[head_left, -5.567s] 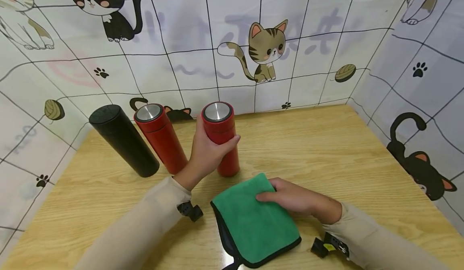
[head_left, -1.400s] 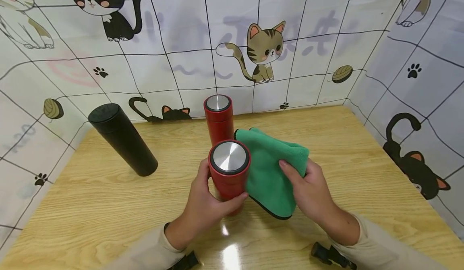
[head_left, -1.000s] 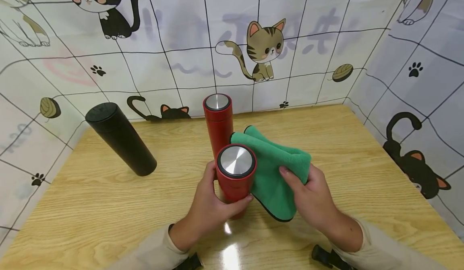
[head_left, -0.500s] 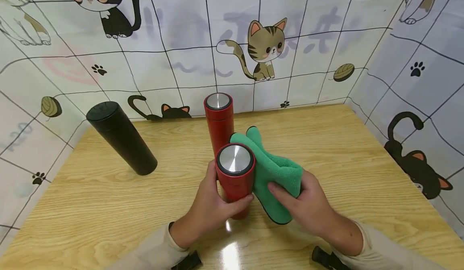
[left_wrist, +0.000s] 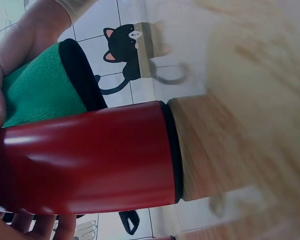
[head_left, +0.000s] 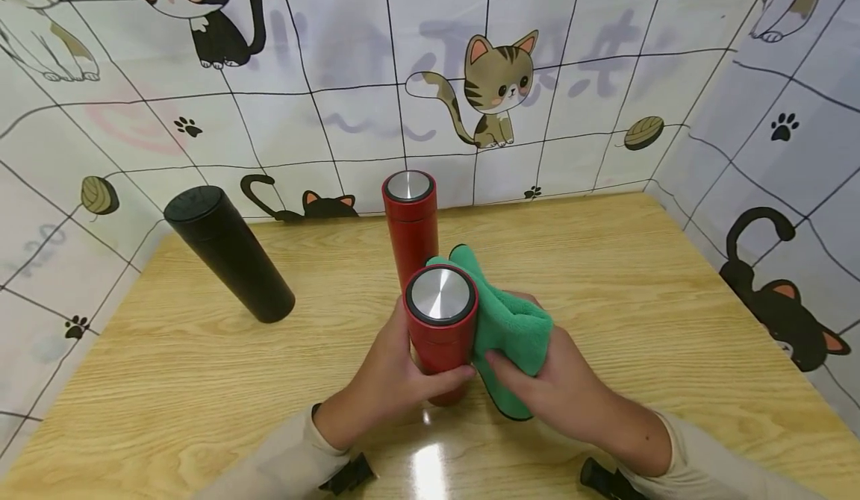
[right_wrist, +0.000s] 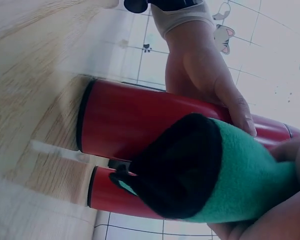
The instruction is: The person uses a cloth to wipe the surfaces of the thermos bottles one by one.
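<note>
In the head view my left hand (head_left: 386, 384) grips a red flask (head_left: 441, 339) with a silver lid, thumb across its front. My right hand (head_left: 571, 392) holds a bunched green cloth (head_left: 513, 328) against the flask's right side, thumb on top. The left wrist view shows the flask's body (left_wrist: 90, 160) with its dark base near the table and the cloth (left_wrist: 45, 90) beside it. In the right wrist view the cloth (right_wrist: 245, 175) has a black edge and overlaps part of the gripped flask (right_wrist: 135, 117). Where the cloth meets the flask's far side is hidden.
A second red flask (head_left: 411, 235) stands right behind the gripped one. Farther left on the wooden table (head_left: 201, 380) stands a black flask (head_left: 231, 257). A wall covering (head_left: 349, 45) with printed cats rises behind the table and at both sides.
The red flask that stood beside the black one is now in my left hand, nearer the front. The other red flask was let go. The cloth has been lifted, pressed to the flask and bunched tighter.
</note>
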A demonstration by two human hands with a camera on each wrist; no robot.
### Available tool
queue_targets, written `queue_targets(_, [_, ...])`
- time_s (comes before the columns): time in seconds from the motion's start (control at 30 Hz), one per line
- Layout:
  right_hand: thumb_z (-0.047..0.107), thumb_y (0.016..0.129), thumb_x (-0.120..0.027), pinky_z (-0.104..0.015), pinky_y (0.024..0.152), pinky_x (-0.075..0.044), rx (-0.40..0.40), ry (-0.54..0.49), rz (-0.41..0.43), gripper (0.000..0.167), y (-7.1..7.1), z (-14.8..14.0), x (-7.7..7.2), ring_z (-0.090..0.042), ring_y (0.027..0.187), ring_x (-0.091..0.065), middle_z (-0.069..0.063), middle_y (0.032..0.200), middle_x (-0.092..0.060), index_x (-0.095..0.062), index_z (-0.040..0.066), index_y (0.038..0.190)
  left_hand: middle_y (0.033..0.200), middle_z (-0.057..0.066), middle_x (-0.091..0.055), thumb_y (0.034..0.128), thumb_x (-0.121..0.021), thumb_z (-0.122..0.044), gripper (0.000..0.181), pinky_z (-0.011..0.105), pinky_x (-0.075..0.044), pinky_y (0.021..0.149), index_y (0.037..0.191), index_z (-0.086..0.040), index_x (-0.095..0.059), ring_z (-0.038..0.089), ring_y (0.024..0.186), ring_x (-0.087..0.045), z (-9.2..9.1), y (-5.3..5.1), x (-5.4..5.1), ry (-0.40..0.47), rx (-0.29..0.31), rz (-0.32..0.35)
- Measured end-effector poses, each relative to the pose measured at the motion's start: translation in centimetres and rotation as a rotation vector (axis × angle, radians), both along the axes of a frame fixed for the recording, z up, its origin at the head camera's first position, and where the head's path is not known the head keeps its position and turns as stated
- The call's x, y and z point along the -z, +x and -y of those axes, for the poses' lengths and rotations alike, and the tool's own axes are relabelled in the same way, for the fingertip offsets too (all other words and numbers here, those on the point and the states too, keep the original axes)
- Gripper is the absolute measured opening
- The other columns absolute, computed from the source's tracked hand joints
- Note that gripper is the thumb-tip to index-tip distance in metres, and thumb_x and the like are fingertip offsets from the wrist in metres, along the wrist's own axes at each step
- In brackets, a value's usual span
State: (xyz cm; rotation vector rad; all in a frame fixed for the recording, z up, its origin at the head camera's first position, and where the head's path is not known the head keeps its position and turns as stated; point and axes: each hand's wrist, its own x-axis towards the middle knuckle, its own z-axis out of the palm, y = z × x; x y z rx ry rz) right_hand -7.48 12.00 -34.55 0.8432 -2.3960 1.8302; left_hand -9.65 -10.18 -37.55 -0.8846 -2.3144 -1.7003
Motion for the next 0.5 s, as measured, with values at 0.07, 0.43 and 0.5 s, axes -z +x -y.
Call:
queue_targets(0.07, [0.0, 0.097, -0.059, -0.023, 0.102, -0.05, 0.017, 0.035, -0.026, 0.057, 0.04, 0.03, 0.04, -0.008, 0.127, -0.055, 0.0, 0.142, -0.05, -0.047, 0.023, 0.147, 0.14, -0.005, -0.052, 0.0745, -0.089, -0.02, 0.098, 0.038, -0.046, 0.11, 0.151, -0.027, -0.028, 0.016, 0.129, -0.053, -0.01, 0.02, 0.06, 0.003, 0.008, -0.003])
queue_targets(0.43, [-0.004, 0.1, -0.05, -0.021, 0.1, -0.05, 0.051, 0.047, -0.14, 0.05, 0.51, -0.06, -0.01, -0.006, 0.125, -0.058, -0.009, 0.141, -0.06, -0.049, 0.013, 0.148, 0.14, -0.008, -0.052, 0.075, -0.089, -0.021, 0.097, 0.038, -0.046, 0.11, 0.15, -0.03, -0.028, 0.014, 0.13, -0.052, 0.21, -0.18, -0.22, -0.022, 0.044, 0.028])
queue_targets(0.5, [-0.006, 0.099, -0.05, -0.021, 0.1, -0.051, 0.047, 0.027, -0.157, 0.051, 0.53, -0.06, -0.01, -0.006, 0.124, -0.059, -0.01, 0.14, -0.06, -0.049, 0.012, 0.148, 0.14, -0.008, -0.051, 0.075, -0.089, -0.021, 0.098, 0.039, -0.046, 0.11, 0.15, -0.029, -0.027, 0.014, 0.13, -0.051, 0.22, -0.28, -0.24, -0.016, 0.052, 0.029])
